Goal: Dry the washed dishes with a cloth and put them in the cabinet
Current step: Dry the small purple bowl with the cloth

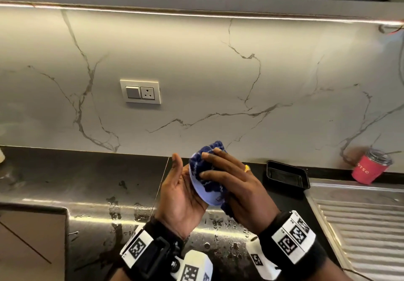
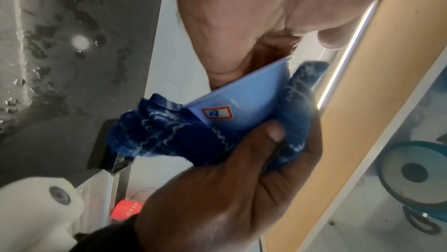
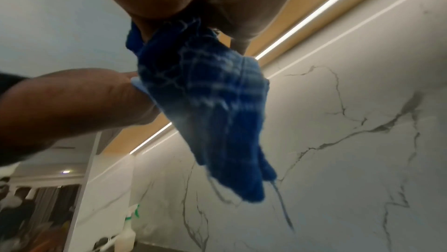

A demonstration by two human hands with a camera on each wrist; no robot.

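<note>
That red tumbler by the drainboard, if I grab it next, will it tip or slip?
The red tumbler already leans against the marble wall, so it would probably topple at a nudge. Its smooth side may be slippery, given the water on the counter. Its weight cannot be judged; the contents are hidden under the lid.

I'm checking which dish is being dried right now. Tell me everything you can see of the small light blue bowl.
The bowl is small, pale blue and smooth, plastic by its look, with a thin rim and a red-bordered sticker on its outer wall. It is held tilted above the wet counter. The left hand cradles it from outside, and the right hand presses a dark blue checked cloth into and around it. The cloth hides its inside.
</note>
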